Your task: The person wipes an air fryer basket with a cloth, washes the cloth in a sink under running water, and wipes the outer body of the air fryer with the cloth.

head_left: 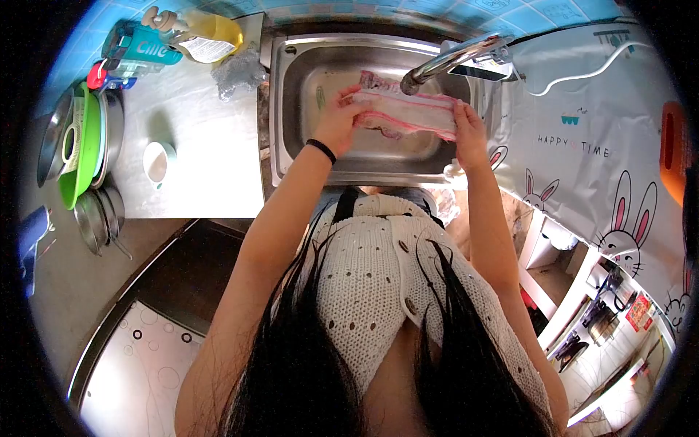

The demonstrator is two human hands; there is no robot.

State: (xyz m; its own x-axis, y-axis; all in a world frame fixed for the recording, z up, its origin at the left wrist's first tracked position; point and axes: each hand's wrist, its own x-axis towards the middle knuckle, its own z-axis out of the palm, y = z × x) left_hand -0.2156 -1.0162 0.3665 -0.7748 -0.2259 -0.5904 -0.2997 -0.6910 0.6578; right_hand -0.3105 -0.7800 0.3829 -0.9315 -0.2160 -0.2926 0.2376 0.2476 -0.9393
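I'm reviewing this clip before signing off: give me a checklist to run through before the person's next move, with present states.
1. Left hand on the striped piece: ok, it grips one end.
2. Right hand on it: ok, at the other end.
3. Piece held over the sink, within its rim: ok.
4. Piece fully smoothed out: not ok, its edges look uneven and bunched.
5. Water from the tap: cannot tell, no stream is discernible.
6. White cup away from the hands: ok, it sits on the left counter.
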